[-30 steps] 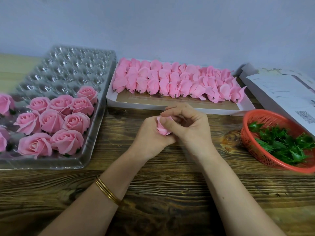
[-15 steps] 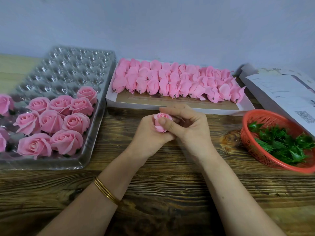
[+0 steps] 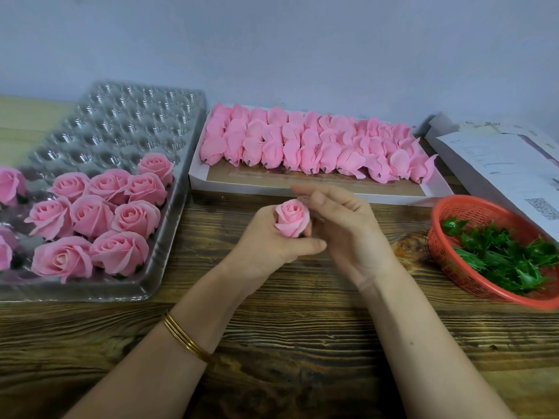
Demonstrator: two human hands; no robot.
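Pink rose (image 3: 292, 217) upright, gripped in the left hand (image 3: 272, 249); right hand (image 3: 348, 234) loosely curled just beside it, above the worktop (image 3: 287, 343).

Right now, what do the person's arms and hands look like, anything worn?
Both forearms are bare, with no sleeves or gloves in view. The left hand has a stack of thin gold bangles on its wrist; the right hand and its wrist wear nothing visible.

left hand (image 3: 272, 246) curled, gripping; right hand (image 3: 341, 234) loosely cupped
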